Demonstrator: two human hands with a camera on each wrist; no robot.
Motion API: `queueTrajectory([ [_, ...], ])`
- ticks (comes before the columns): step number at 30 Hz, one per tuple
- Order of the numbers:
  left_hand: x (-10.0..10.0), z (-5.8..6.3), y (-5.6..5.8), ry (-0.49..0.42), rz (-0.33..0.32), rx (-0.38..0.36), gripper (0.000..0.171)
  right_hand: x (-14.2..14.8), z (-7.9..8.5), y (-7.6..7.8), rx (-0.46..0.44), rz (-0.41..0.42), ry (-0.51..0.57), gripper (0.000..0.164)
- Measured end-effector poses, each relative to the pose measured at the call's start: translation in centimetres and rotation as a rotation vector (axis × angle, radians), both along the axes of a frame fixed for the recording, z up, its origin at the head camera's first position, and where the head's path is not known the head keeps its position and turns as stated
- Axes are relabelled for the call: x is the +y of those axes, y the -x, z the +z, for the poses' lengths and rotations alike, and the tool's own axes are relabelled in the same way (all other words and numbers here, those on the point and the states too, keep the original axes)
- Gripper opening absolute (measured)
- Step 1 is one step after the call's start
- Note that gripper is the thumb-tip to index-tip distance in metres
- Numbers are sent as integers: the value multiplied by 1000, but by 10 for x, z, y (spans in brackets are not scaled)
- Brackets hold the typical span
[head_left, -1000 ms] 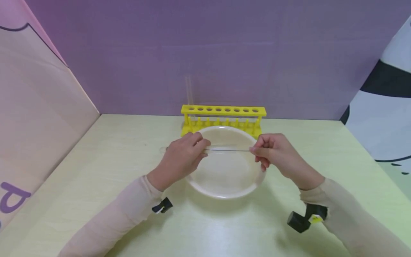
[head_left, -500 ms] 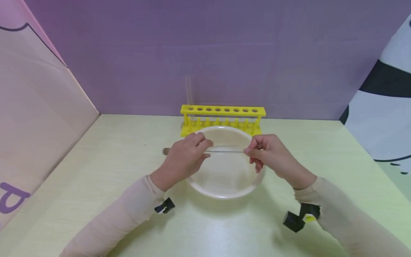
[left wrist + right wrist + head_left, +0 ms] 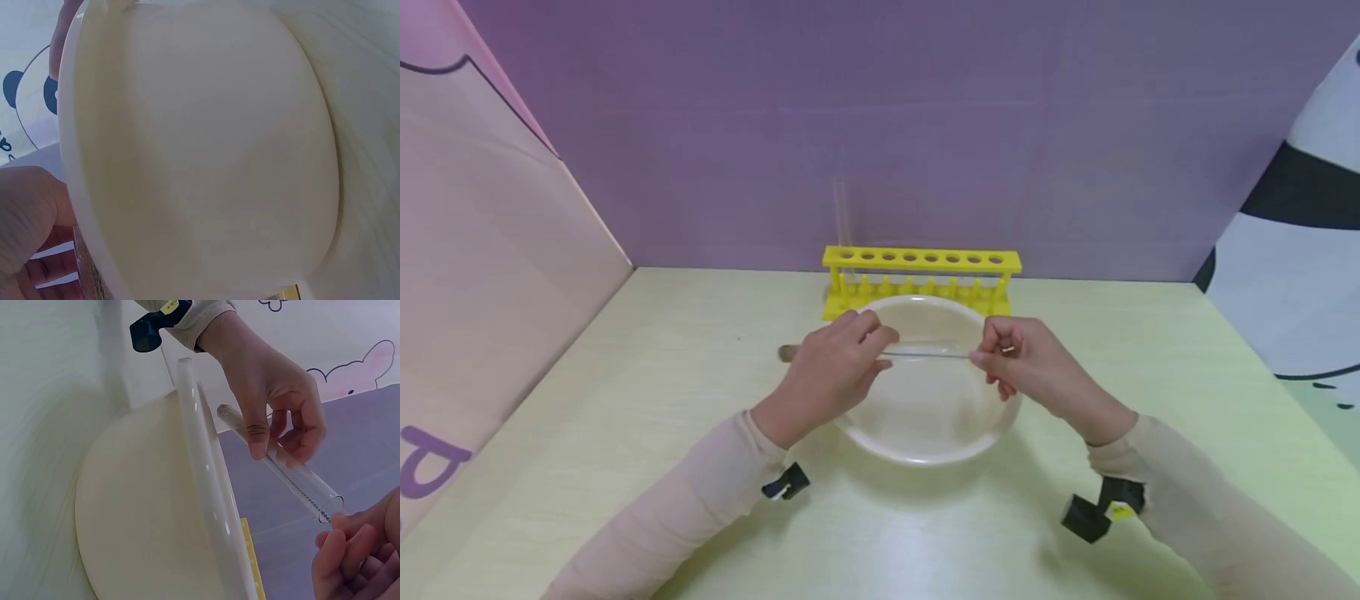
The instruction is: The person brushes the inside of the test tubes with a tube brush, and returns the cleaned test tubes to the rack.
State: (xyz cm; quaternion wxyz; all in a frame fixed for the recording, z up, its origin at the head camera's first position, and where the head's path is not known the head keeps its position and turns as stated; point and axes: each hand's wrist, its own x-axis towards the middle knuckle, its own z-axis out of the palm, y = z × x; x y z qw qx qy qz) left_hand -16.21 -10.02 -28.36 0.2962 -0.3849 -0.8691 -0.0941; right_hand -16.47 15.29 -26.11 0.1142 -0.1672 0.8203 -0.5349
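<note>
Over the basin, my left hand [image 3: 827, 367] holds a clear glass test tube [image 3: 315, 481] lying nearly level, fingers and thumb wrapped round its middle. Inside it is a test tube brush [image 3: 787, 353], its brown bristles showing at the tube's left end, past the hand. The twisted wire handle [image 3: 290, 482] runs out of the open right end. My right hand [image 3: 1026, 362] pinches that wire between thumb and forefinger, close to the tube's mouth. Below both hands stands a cream-white round basin [image 3: 921, 458]. In the left wrist view the basin fills most of the picture.
Behind the basin stands a yellow test tube rack [image 3: 921, 260], with one clear test tube [image 3: 841, 212] upright in its leftmost hole. A purple backdrop [image 3: 910, 125] rises at the rear edge of the pale table [image 3: 700, 317]. Printed panels stand at both sides.
My right hand has moved left toward the tube's mouth, sliding the brush deeper; its bristles now show at the left end. In the last half second hardly anything has moved.
</note>
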Motion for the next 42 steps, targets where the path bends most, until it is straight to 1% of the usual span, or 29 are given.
queueTrajectory([
  [4, 0, 0, 0, -2, 3, -4, 30, -1, 1, -2, 40, -11, -51, 16],
  [9, 1, -1, 1, -2, -2, -12, 30, -2, 0, -2, 62, -23, -108, 17],
  [17, 1, -2, 1, 2, 7, -15, 30, -1, 5, 0, 119, 14, -175, 17],
  [21, 2, -2, 1, 0, 8, -19, 30, 0, 10, 0, 204, 29, -229, 16],
  [26, 4, -1, 1, 8, 8, -33, 30, 1, 15, -2, 399, 33, -347, 16],
  [28, 4, -1, 0, 14, 10, -38, 29, 0, 16, -1, 459, 36, -405, 16],
  [29, 4, -1, 0, 15, 12, -40, 29, 0, 16, -1, 474, 39, -431, 16],
  [32, 4, -1, 0, 18, 12, -44, 29, -3, 16, 0, 492, 50, -505, 15],
  [35, 5, -1, 0, 20, 13, -46, 29, -5, 17, 0, 496, 56, -552, 16],
  [42, 6, -1, -1, 37, 15, -47, 30, -6, 16, -1, 510, 48, -581, 21],
])
